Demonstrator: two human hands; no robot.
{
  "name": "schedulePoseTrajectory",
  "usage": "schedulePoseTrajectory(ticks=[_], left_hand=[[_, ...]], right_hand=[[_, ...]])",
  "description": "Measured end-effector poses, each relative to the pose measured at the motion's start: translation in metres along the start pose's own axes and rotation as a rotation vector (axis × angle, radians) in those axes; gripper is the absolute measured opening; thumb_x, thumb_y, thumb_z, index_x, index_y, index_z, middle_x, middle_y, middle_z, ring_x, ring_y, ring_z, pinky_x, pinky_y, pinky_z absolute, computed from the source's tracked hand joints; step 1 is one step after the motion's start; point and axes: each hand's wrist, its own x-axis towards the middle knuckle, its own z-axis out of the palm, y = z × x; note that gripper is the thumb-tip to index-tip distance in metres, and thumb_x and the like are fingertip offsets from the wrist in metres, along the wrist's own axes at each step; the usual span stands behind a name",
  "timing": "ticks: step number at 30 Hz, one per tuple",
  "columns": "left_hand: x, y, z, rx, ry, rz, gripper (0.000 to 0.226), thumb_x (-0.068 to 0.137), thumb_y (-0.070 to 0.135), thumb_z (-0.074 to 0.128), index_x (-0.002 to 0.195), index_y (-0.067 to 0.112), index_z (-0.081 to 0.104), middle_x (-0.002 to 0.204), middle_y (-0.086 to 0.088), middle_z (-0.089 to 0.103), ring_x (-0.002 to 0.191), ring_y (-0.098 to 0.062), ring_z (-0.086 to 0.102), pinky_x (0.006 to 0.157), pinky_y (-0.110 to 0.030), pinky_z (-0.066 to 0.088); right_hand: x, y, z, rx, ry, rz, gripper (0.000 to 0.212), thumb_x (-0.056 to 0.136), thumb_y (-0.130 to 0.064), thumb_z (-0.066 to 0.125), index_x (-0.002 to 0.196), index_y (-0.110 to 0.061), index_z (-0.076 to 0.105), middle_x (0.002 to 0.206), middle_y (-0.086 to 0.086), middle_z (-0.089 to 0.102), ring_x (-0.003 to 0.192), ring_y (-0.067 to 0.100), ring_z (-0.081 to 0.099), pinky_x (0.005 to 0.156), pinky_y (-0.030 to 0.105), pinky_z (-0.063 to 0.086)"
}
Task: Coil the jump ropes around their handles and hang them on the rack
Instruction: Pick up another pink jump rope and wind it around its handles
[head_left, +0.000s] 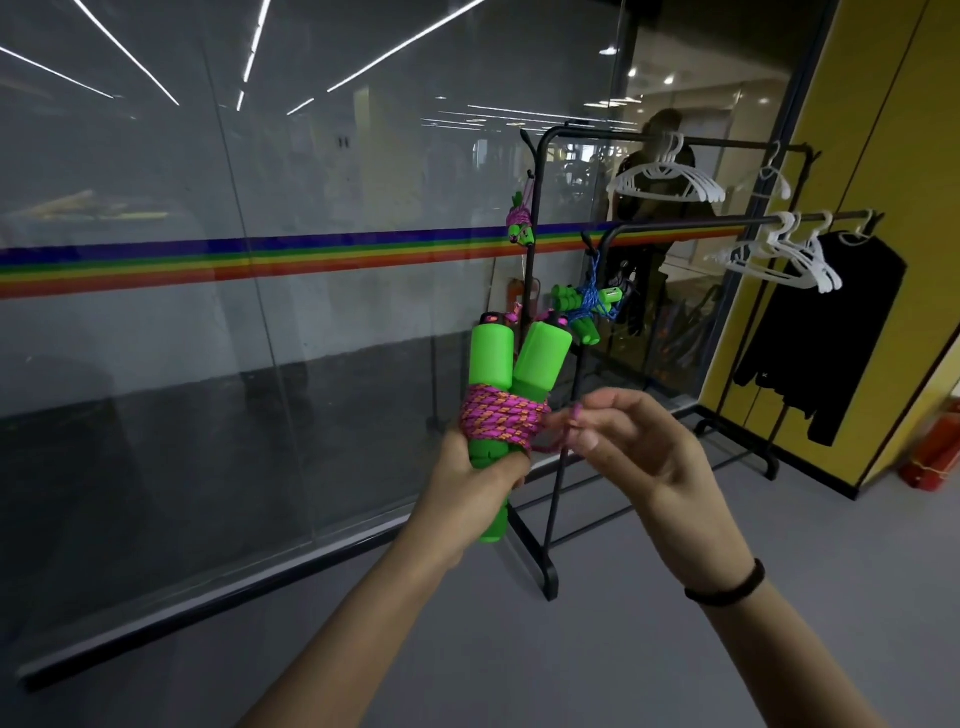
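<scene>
The black rack (549, 577) carried two coiled jump ropes at its near end, a pink bundle (519, 227) above a blue bundle (589, 306), with white hangers (667, 179) and a black garment (826, 332) along its bars. In front of it, the left grip (483, 475) held two upright green handles (514, 358) by their lower ends, the pink rope (501, 418) wound round them just above the fingers. The right grip (649, 452), just beside the coil, pinched the rope's loose end.

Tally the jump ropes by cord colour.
Pink: 2, the held rope and the hung rope
Blue: 1, the blue rope
Total: 3; the dark thing beside the blue rope is too unclear to count.
</scene>
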Motion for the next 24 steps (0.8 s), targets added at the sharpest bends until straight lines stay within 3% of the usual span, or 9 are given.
schedulePoseTrajectory(ticks=[3,7,10,13,17,20,24], left_hand=[[-0.004,0.002,0.005,0.027,-0.02,-0.01,0.045,0.057,0.025,0.067,0.098,0.013,0.055,0.075,-0.009,0.062,0.069,-0.022,0.061,0.071,-0.043,0.052],[-0.006,0.002,0.01,-0.003,-0.039,0.019,0.026,0.071,0.011,0.069,0.091,0.018,0.055,0.073,-0.006,0.058,0.068,-0.019,0.056,0.067,-0.037,0.046],[-0.006,0.003,0.013,-0.036,-0.039,0.027,0.039,0.06,0.018,0.066,0.097,0.008,0.057,0.075,-0.009,0.06,0.068,-0.019,0.057,0.066,-0.036,0.047],[-0.007,0.003,0.014,-0.065,-0.052,0.017,0.045,0.059,0.018,0.064,0.1,0.003,0.055,0.078,-0.011,0.059,0.069,-0.019,0.058,0.065,-0.036,0.047],[-0.008,0.002,0.015,-0.081,-0.113,-0.001,0.02,0.075,0.0,0.062,0.092,0.007,0.055,0.071,-0.006,0.056,0.061,-0.014,0.056,0.054,-0.026,0.045],[-0.01,0.0,0.016,-0.11,-0.116,-0.04,0.02,0.077,-0.003,0.059,0.093,0.007,0.053,0.071,-0.007,0.054,0.059,-0.014,0.054,0.05,-0.025,0.043],[-0.012,-0.005,0.013,-0.14,-0.106,-0.084,0.022,0.078,-0.003,0.058,0.096,0.007,0.052,0.071,-0.008,0.055,0.06,-0.016,0.055,0.05,-0.026,0.043]], right_hand=[[0.001,-0.005,0.002,-0.228,-0.018,-0.111,0.026,0.071,-0.01,0.068,0.097,-0.009,0.062,0.088,0.0,0.071,0.086,0.011,0.067,0.079,0.022,0.055],[0.003,-0.006,0.003,-0.599,0.011,-0.336,0.014,0.079,-0.016,0.069,0.092,-0.014,0.069,0.088,-0.001,0.068,0.082,0.012,0.066,0.074,0.029,0.057],[0.004,-0.004,0.003,-0.75,-0.009,-0.442,0.014,0.079,-0.012,0.069,0.093,-0.012,0.069,0.088,0.0,0.066,0.082,0.009,0.063,0.072,0.027,0.053],[0.004,0.0,0.004,-0.811,-0.014,-0.492,0.013,0.079,-0.008,0.069,0.092,-0.009,0.069,0.088,0.001,0.064,0.082,0.004,0.059,0.074,0.022,0.051],[0.007,0.01,0.008,-0.866,0.137,-0.565,0.007,0.083,-0.01,0.064,0.089,-0.008,0.069,0.095,0.005,0.06,0.091,0.014,0.059,0.08,0.022,0.049],[0.008,0.014,0.013,-0.847,0.181,-0.535,0.004,0.085,-0.009,0.062,0.086,-0.008,0.066,0.092,0.003,0.06,0.087,0.012,0.059,0.077,0.025,0.049],[0.006,0.02,0.016,-0.885,0.169,-0.479,0.011,0.086,-0.017,0.061,0.092,-0.011,0.067,0.09,0.002,0.06,0.082,0.009,0.057,0.074,0.018,0.047]])
